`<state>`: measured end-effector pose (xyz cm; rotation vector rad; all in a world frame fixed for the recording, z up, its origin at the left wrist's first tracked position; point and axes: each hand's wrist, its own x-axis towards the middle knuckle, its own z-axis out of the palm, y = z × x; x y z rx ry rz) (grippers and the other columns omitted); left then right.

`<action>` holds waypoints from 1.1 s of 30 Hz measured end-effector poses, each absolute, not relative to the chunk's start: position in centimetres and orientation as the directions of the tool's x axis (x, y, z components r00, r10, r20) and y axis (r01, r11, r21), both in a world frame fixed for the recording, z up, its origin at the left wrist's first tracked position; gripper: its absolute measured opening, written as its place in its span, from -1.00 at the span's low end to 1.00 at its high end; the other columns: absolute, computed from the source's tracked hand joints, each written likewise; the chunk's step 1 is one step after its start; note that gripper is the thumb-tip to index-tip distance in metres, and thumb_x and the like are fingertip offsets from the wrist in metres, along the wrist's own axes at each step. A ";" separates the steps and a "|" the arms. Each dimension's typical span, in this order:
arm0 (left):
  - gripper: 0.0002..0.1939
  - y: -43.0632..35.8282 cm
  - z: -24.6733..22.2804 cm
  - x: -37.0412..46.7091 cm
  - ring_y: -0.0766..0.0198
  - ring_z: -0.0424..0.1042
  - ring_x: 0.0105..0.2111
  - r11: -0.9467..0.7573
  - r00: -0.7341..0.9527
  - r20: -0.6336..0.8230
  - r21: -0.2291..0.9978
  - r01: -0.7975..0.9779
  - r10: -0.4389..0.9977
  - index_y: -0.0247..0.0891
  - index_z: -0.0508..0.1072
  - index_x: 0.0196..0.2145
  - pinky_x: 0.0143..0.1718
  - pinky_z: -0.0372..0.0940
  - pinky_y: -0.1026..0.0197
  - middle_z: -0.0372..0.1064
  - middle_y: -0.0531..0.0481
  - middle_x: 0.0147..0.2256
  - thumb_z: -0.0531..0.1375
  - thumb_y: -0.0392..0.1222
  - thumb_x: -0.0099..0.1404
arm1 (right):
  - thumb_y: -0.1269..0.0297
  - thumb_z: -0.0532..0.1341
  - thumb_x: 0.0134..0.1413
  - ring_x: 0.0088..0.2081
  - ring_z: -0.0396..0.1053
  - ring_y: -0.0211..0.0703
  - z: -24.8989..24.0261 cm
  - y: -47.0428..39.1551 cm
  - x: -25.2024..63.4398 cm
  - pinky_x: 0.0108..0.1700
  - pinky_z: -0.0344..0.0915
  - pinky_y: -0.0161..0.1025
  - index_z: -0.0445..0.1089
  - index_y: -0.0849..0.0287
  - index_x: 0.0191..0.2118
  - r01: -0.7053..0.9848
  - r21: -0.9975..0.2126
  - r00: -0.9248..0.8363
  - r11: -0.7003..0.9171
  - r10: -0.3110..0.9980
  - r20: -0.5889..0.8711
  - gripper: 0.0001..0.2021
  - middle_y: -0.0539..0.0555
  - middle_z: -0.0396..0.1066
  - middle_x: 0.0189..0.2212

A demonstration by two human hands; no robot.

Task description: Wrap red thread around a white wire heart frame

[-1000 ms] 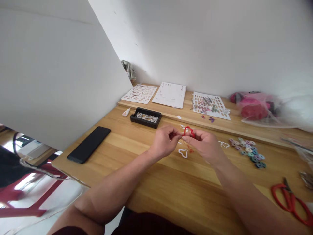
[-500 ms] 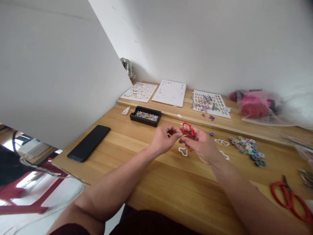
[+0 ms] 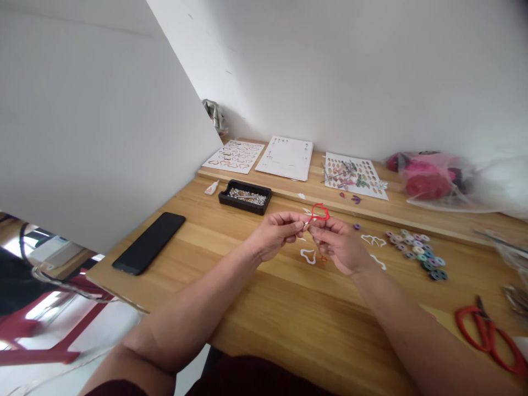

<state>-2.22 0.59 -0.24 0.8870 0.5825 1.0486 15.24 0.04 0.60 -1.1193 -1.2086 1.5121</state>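
Now, relative to the black tray [image 3: 243,206]:

Item, changed: red looped outline [image 3: 327,214], raised to the right of the tray and nearer you. Against half a second ago, it leans further over to your right, and its pale tip shows in the gap between your hands, which have drawn slightly apart. Purple ring [image 3: 357,226], farther right of the tray, lies uncovered; one second ago your right hand hid it.

Item, grip: your right hand [image 3: 340,245], fingers closed in a pinch, holds the outline by its lower part. Your left hand [image 3: 277,236] has thumb and forefinger pressed together just beside the pale tip; whether thread is caught between them, you cannot tell from this view.

Item, table pieces: white cutout [image 3: 304,255] and orange thread [image 3: 324,259], right of the tray and nearer you, under your hands; coloured rings [image 3: 419,250], well right; red-handled scissors [image 3: 489,336], far right and nearest you.

Item, markings: small white bottle [image 3: 212,188], just left of the tray, orange print too small to read. Patterned sheet [image 3: 234,156], beyond the tray, printed with curved outlines.
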 end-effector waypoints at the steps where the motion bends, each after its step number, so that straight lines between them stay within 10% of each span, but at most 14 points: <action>1: -0.69 0.6 -0.3 -2.2 0.47 0.26 -0.49 0.233 0.419 -0.007 0.840 -0.491 0.908 -0.34 0.59 -0.30 -0.53 -0.06 0.36 0.40 -0.02 -0.45 0.46 -0.15 -0.01 | 0.21 0.42 -0.23 -0.61 -0.02 -0.44 0.7 0.0 15.2 -0.59 -0.16 -0.36 0.42 0.19 -0.42 -0.097 -0.984 -0.210 -0.152 0.969 -0.129 -0.76 -0.08 0.24 -0.57; 11: -0.65 0.3 -0.2 -2.3 0.47 0.37 -0.53 0.357 0.540 -0.099 0.845 -0.399 0.836 -0.33 0.57 -0.30 -0.59 -0.07 0.42 0.45 -0.03 -0.45 0.48 -0.11 -0.01 | 0.16 0.44 -0.27 -0.55 0.14 -0.39 0.8 0.0 15.4 -0.55 -0.04 -0.38 0.20 0.16 -0.52 -0.070 -0.987 -0.212 -0.146 0.969 -0.128 -0.62 -0.10 0.22 -0.58; 33: -0.68 -0.3 -0.2 -1.8 0.40 0.47 -0.61 0.274 0.616 -0.064 0.928 -0.253 0.785 -0.36 0.47 -0.24 -0.61 0.18 0.43 0.54 -0.08 -0.36 0.39 -0.11 0.13 | 0.35 0.29 -0.29 -0.60 0.27 -0.35 0.6 0.4 16.4 -0.55 0.08 -0.38 0.39 0.19 -0.44 -0.007 -0.980 -0.310 -0.200 0.932 -0.188 -0.85 -0.07 0.35 -0.59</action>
